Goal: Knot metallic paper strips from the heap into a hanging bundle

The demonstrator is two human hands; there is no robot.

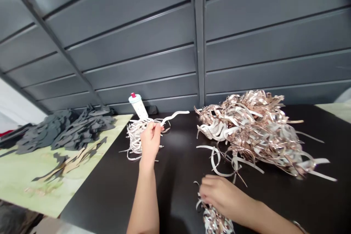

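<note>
My left hand (151,135) pinches a narrow white wavy strip (175,115), whose free end points right. Just behind and left of that hand lies a loose heap of white strips (134,135) on the black tabletop. At the front, my right hand (219,193) is closed, fingers curled down, at the top of a small pile of shiny rose-gold and white strips (215,221). Its fingertips are hidden, so what they hold cannot be made out. Beyond it spreads a large tangled heap of rose-gold and white strips (255,131).
A white cup with a red-tipped lid (139,106) stands behind the white heap, beside a small black object (151,110). Dark grey cut pieces (65,128) and a few tan ones (72,162) lie on a pale green surface (16,175) at left. A grey panelled wall (148,40) rises behind.
</note>
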